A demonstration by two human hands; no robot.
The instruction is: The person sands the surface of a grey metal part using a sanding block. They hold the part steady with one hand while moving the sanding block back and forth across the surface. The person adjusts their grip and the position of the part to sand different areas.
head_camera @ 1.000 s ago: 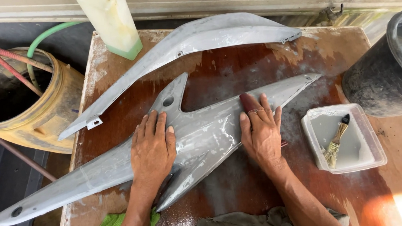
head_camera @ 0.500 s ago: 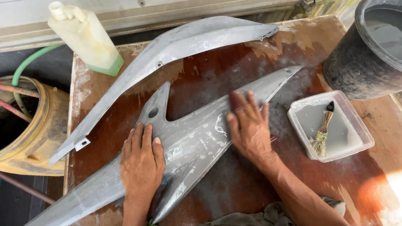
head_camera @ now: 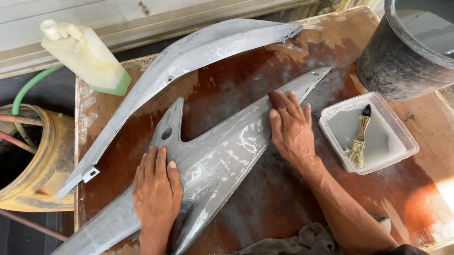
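A long grey primed body panel (head_camera: 223, 148) lies wet and streaked across a brown wooden table (head_camera: 245, 79). My left hand (head_camera: 156, 192) lies flat on the panel's lower left part, palm down, and pins it to the table. My right hand (head_camera: 292, 131) lies flat on the panel's upper right part, fingers pressing a dark red strip of sandpaper (head_camera: 276, 99) against its surface. A second curved grey panel (head_camera: 181, 62) rests further back on the table, untouched.
A shallow plastic tray (head_camera: 395, 133) with grey water and a brush (head_camera: 360, 135) sits right of my right hand. A black bucket (head_camera: 386, 65) of water stands at the back right, a pale bottle (head_camera: 83, 55) at the back left, a yellow drum (head_camera: 55, 148) with hoses left, and rags (head_camera: 276, 250) at the front edge.
My right hand with the sandpaper slid down the panel and back up toward its tip. My left hand stayed put. The camera view shifted, so everything sits lower left in frame.
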